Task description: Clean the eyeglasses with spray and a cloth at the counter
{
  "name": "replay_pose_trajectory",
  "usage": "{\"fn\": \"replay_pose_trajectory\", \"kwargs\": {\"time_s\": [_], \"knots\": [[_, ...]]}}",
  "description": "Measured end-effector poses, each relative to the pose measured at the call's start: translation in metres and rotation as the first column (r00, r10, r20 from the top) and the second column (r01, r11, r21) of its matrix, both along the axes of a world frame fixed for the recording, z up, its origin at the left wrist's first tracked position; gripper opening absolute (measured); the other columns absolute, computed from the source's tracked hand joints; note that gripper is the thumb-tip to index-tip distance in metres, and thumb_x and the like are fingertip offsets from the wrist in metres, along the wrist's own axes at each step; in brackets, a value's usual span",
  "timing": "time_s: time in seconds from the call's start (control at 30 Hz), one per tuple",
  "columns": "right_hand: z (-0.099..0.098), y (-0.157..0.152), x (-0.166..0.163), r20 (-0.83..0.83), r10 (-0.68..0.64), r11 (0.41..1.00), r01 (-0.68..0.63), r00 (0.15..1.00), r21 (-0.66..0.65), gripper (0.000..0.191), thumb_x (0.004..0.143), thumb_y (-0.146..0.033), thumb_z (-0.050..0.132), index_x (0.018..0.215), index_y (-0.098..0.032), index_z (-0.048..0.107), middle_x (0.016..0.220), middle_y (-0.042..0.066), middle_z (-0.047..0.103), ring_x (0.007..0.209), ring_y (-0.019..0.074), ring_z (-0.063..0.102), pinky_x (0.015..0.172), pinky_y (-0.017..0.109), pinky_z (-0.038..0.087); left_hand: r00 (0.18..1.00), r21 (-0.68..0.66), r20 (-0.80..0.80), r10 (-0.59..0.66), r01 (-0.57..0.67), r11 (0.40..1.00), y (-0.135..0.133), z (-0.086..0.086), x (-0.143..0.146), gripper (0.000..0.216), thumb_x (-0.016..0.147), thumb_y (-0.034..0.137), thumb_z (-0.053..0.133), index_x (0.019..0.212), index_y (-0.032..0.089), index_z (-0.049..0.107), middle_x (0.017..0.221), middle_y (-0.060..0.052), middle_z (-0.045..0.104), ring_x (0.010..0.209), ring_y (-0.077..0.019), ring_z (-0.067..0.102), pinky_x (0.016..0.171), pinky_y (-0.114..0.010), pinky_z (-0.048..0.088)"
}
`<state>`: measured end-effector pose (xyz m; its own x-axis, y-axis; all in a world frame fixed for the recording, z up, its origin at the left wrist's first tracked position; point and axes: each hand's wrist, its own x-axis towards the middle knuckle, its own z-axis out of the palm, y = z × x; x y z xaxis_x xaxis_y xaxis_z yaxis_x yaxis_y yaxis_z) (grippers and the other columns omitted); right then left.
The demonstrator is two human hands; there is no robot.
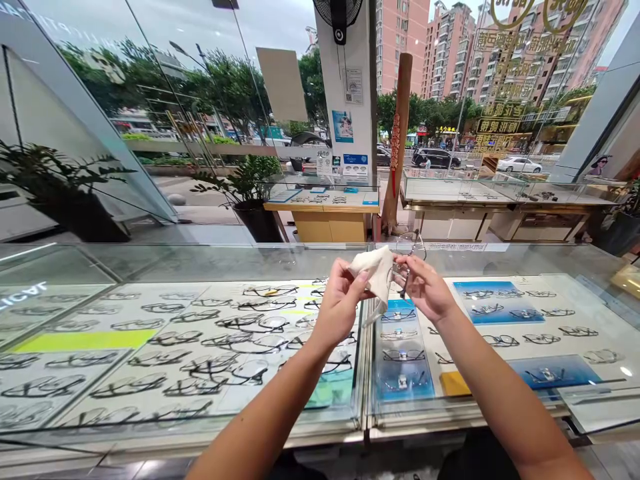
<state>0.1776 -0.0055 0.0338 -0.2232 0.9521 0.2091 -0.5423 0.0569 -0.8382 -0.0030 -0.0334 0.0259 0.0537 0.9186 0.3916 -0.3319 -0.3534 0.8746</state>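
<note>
Both my hands are raised over a glass display counter (200, 260). My left hand (340, 300) is closed on a white cleaning cloth (376, 270), pinching it between thumb and fingers. My right hand (425, 287) is closed on a pair of thin-rimmed glasses (410, 253), gripping them near the hinge. The cloth lies against one lens of the glasses. The two hands nearly touch at the cloth.
Under the glass top lie several rows of spectacle frames (220, 347) on white, blue and yellow pads. Further display counters (325, 200) stand by the shop window, beside a wooden post (397, 133). Potted plants (250, 187) stand at the left.
</note>
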Motion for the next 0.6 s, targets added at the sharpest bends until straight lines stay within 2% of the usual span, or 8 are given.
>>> {"fn": "replay_pose_trajectory", "kwargs": {"time_s": [0.13, 0.2, 0.27, 0.37, 0.43, 0.6], "knots": [[-0.005, -0.002, -0.009, -0.017, -0.019, 0.999, 0.018, 1.0, -0.036, 0.03, 0.066, -0.047, 0.095, 0.083, -0.025, 0.082, 0.104, 0.0, 0.08, 0.091, 0.0143, 0.068, 0.082, 0.026, 0.055, 0.998, 0.142, -0.059, -0.008, 0.016, 0.99, -0.003, -0.002, 0.003, 0.044, 0.088, 0.051, 0.078, 0.087, 0.022, 0.045, 0.083, 0.003, 0.057, 0.073, -0.0106, 0.054, 0.067, -0.021, 0.048], [-0.007, -0.003, -0.011, -0.04, -0.042, 0.997, 0.039, 0.998, -0.068, 0.032, 0.064, -0.046, 0.096, 0.082, -0.025, 0.082, 0.095, -0.001, 0.079, 0.082, 0.0115, 0.065, 0.075, 0.023, 0.053, 0.991, 0.198, -0.129, -0.021, 0.047, 0.979, -0.005, -0.003, 0.003, 0.038, 0.089, 0.049, 0.078, 0.088, 0.02, 0.052, 0.086, 0.0, 0.06, 0.076, -0.0115, 0.056, 0.069, -0.022, 0.047], [-0.008, -0.003, -0.012, -0.059, -0.061, 0.994, 0.055, 0.996, -0.093, 0.033, 0.062, -0.045, 0.097, 0.082, -0.024, 0.081, 0.086, -0.003, 0.076, 0.075, 0.0101, 0.063, 0.071, 0.022, 0.051, 0.978, 0.251, -0.207, -0.02, 0.073, 0.965, -0.007, -0.002, 0.003, 0.034, 0.092, 0.05, 0.074, 0.09, 0.019, 0.06, 0.092, -0.004, 0.065, 0.084, -0.0153, 0.061, 0.077, -0.026, 0.05], [-0.008, -0.004, -0.014, -0.056, -0.078, 0.994, 0.074, 0.995, -0.075, 0.032, 0.065, -0.045, 0.095, 0.084, -0.024, 0.08, 0.083, -0.003, 0.075, 0.075, 0.0107, 0.062, 0.073, 0.023, 0.05, 0.969, 0.312, -0.239, 0.065, 0.013, 0.95, -0.008, -0.001, 0.003, 0.041, 0.1, 0.054, 0.06, 0.083, 0.018, 0.068, 0.093, -0.008, 0.069, 0.094, -0.0204, 0.065, 0.091, -0.034, 0.052], [-0.008, -0.005, -0.015, -0.039, -0.085, 0.996, 0.084, 0.996, -0.042, 0.03, 0.069, -0.046, 0.092, 0.085, -0.024, 0.08, 0.088, -0.001, 0.076, 0.08, 0.0125, 0.064, 0.075, 0.025, 0.05, 0.967, 0.308, -0.227, 0.119, -0.044, 0.95, -0.007, -0.002, 0.004, 0.044, 0.101, 0.051, 0.058, 0.077, 0.017, 0.07, 0.097, -0.011, 0.071, 0.098, -0.0219, 0.066, 0.092, -0.035, 0.052], [-0.005, -0.01, -0.019, 0.013, -0.09, 0.995, 0.09, 0.996, 0.031, 0.031, 0.07, -0.05, 0.091, 0.084, -0.024, 0.081, 0.089, 0.001, 0.076, 0.083, 0.0146, 0.063, 0.075, 0.026, 0.05, 0.983, 0.22, -0.146, 0.11, -0.076, 0.973, -0.003, -0.01, 0.009, 0.023, 0.085, 0.038, 0.081, 0.086, 0.017, 0.073, 0.112, -0.011, 0.066, 0.101, -0.0211, 0.066, 0.079, -0.028, 0.055]]}}
